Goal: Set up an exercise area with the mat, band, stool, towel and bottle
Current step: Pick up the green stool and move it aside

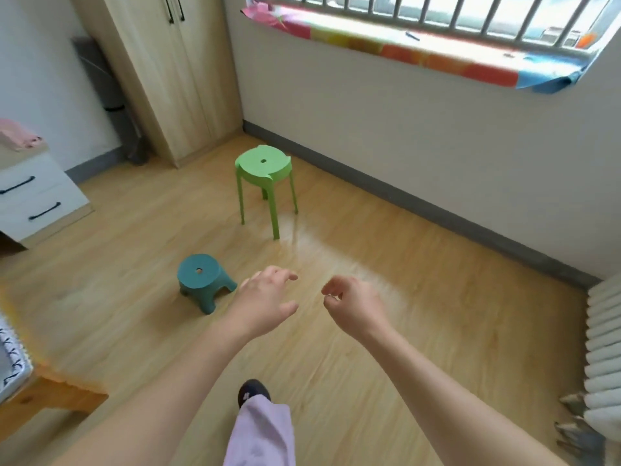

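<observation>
A tall light-green stool (262, 164) stands upright on the wooden floor near the far wall. A low teal stool (200, 275) stands closer, to the left of my hands. My left hand (265, 299) reaches forward over the floor just right of the teal stool, fingers relaxed and holding nothing. My right hand (353, 302) is beside it, fingers loosely curled, also empty. No mat, band or bottle is in view. A pink cloth (16, 134), perhaps a towel, lies on the drawer unit at the left.
A wooden wardrobe (174, 72) fills the far corner, a white drawer unit (37, 200) is at the left and a bed edge (43, 388) at lower left. A white radiator (605, 351) stands at the right. My foot (253, 393) is on the floor below.
</observation>
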The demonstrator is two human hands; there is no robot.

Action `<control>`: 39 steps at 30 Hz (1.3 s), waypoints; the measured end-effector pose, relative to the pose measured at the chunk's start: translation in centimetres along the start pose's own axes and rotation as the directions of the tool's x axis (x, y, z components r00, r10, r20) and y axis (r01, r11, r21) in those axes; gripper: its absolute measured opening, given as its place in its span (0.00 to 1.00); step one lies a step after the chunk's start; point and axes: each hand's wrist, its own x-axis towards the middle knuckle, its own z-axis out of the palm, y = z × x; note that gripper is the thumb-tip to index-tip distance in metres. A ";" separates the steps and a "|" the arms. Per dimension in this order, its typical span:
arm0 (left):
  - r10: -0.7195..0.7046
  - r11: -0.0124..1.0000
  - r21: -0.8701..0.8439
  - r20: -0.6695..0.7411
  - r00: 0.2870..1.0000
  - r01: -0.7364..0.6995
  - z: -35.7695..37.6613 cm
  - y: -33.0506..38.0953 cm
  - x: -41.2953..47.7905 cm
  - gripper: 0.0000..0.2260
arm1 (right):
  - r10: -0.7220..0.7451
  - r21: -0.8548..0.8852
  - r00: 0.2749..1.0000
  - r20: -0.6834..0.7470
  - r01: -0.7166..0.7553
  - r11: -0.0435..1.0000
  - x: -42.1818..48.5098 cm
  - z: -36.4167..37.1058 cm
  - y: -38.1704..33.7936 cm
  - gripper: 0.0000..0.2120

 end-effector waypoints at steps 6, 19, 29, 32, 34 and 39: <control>-0.029 1.000 -0.008 0.001 1.000 0.029 -6.5 -6.6 10.8 0.21 | -0.023 -0.035 1.000 -0.016 0.023 0.999 12.8 -0.5 -7.0 0.12; -0.133 0.980 -0.152 0.006 0.991 0.132 -13.4 -17.8 33.7 0.21 | -0.054 -0.083 0.998 0.024 0.056 0.995 39.8 0.3 -17.2 0.12; -0.263 0.946 -0.198 -0.009 0.965 0.256 -19.8 -22.1 53.1 0.22 | -0.050 -0.062 0.998 0.043 0.053 0.997 61.7 -2.4 -20.8 0.12; -0.275 0.942 -0.201 -0.009 0.961 0.268 -21.4 -23.6 59.4 0.23 | -0.040 -0.096 0.996 0.075 0.047 0.994 68.5 -3.1 -21.6 0.13; -0.285 0.938 -0.202 0.017 0.958 0.283 -22.3 -24.7 63.4 0.24 | -0.005 -0.100 0.995 0.096 0.014 0.995 72.7 -3.1 -22.1 0.14; -0.255 0.953 -0.158 0.035 0.966 0.257 -24.2 -27.7 69.9 0.25 | 0.064 -0.077 0.991 0.118 -0.055 0.996 79.0 -2.0 -23.1 0.13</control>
